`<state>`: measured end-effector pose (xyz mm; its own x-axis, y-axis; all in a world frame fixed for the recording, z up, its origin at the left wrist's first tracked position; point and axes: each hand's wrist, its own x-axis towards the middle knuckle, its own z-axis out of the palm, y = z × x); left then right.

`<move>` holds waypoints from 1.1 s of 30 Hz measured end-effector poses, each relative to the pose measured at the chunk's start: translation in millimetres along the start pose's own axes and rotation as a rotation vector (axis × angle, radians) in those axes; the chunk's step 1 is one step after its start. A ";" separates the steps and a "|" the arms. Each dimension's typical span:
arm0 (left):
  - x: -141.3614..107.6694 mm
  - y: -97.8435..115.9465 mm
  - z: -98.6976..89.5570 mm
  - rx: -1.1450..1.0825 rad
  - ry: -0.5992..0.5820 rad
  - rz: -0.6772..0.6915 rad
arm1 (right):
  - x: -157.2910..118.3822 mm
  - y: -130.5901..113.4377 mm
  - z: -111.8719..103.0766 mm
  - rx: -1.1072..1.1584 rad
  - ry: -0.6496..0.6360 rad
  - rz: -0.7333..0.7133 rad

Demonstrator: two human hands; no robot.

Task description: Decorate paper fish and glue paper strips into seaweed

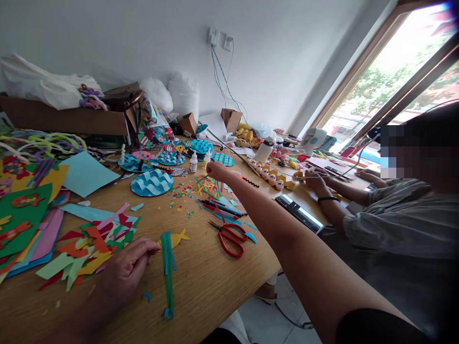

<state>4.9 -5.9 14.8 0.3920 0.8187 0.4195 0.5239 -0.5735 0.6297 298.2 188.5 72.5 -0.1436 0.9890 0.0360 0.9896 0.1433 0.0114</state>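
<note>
My left hand (131,263) is low over the table with its fingers closed, the fingertips at the edge of a yellow paper fish (178,238). Long green and blue paper strips (168,272) lie across that fish and run toward me. My right arm stretches far forward. At its end my right hand (217,172) is curled against a small glue bottle (207,156), its fingertips hidden behind the hand. Beside it a second glue bottle (193,163) stands upright. Red-handled scissors (231,239) lie open between my arms.
Coloured paper scraps (96,243) and stacked sheets (46,239) spread at left. Wavy blue discs (151,182) lie farther back. Pens (222,208) rest near the scissors. At right, a co-worker (390,215) works by a black phone-like object (299,213) and an egg-carton row (267,173).
</note>
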 end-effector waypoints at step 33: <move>58.7 51.2 9.8 -1.266 0.023 -0.651 | -205.6 -97.7 8.0 0.647 0.682 -0.342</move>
<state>62.2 12.5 65.2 0.3288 0.9299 -0.1647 -0.4209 0.3004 0.8559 231.0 -28.5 56.0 -0.1931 0.6872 0.7003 0.6782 0.6093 -0.4109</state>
